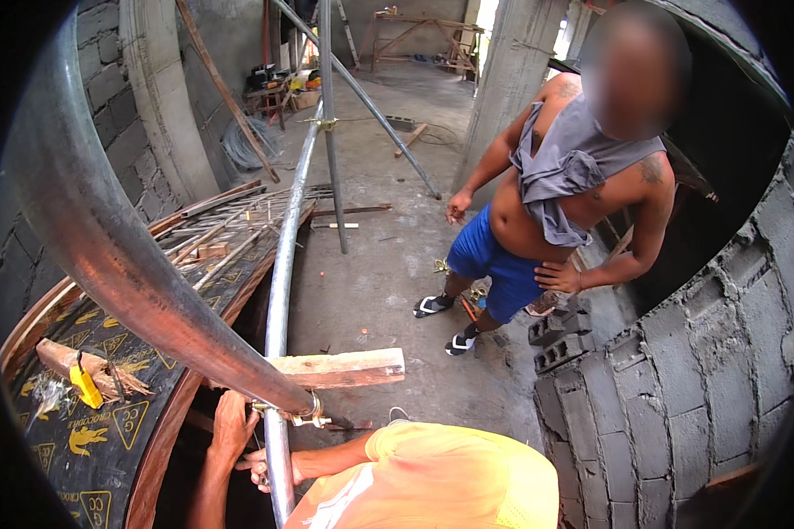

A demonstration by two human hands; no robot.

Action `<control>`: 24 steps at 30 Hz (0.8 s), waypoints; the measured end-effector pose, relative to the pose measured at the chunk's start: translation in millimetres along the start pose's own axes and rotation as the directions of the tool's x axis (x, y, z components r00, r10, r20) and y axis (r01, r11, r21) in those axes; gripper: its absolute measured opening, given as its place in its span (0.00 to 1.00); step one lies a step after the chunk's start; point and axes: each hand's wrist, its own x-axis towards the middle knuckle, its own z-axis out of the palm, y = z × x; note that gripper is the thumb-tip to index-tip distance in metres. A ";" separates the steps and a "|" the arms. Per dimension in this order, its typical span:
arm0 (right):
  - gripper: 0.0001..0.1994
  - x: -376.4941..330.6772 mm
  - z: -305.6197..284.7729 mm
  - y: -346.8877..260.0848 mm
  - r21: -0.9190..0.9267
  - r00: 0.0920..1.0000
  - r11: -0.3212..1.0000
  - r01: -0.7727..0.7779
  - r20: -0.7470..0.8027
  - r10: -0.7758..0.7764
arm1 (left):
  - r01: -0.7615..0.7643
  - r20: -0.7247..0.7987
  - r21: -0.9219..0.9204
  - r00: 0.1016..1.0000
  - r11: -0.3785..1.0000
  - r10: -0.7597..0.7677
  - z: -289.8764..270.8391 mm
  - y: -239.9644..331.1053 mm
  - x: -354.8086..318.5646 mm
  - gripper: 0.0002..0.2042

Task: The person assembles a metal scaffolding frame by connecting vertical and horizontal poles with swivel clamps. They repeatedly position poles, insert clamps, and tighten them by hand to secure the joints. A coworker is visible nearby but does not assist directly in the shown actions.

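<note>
One scaffold pipe stands near-vertical.

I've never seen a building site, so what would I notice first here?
Probably the big rusty pipe sweeping across the left, clamped to a shiny pole. Then the person in blue shorts standing on the concrete floor at the right, and the person in orange at the bottom, one hand on that pole.
</note>
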 end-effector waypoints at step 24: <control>0.18 -2.2 1.4 -0.6 -0.010 1.000 1.000 -0.015 -0.020 0.014 | -0.019 0.372 -0.100 0.927 0.995 0.055 -34.4 5.9 19.9 0.14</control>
